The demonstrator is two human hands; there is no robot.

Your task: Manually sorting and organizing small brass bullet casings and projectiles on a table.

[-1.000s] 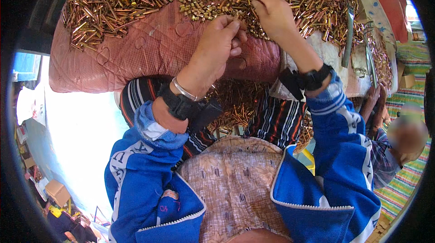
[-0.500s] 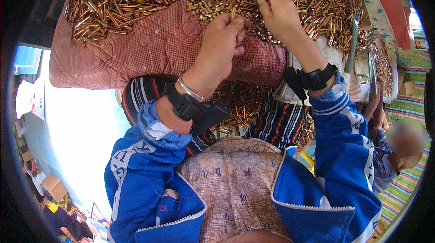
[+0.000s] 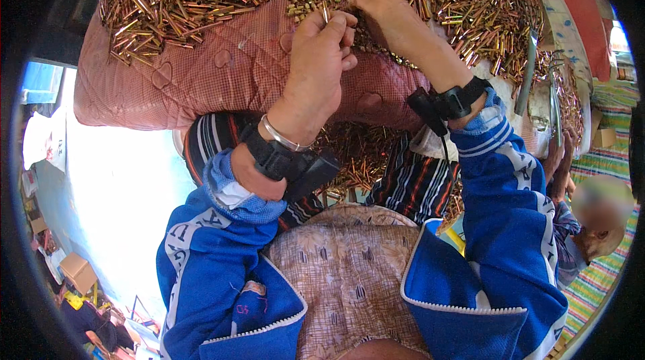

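Note:
My left hand (image 3: 317, 58) is closed in a pinch on a slender shiny metal rod (image 3: 326, 15), which sticks up between thumb and forefinger. Close by on the right, my right hand (image 3: 393, 19) has its fingertips drawn together beside the left one. Whatever those fingertips hold, if anything, is too small to make out. Beneath and behind both hands lies a small heap of short, stubby metal pieces (image 3: 304, 3), partly hidden by them. Around it spreads a large pile of long, thin brass-coloured metal rods (image 3: 463, 4).
A reddish quilted pad (image 3: 195, 84) borders the pile on my side. More rods (image 3: 359, 168) lie lower down between my knees. To the right are a grey metal strip (image 3: 527, 71) and a seated person (image 3: 571, 239). A cardboard box (image 3: 78, 273) stands at the lower left.
My right hand has moved left and slightly down, its fingers closing toward the left hand. My left hand has shifted a little left and up, still pinching the rod.

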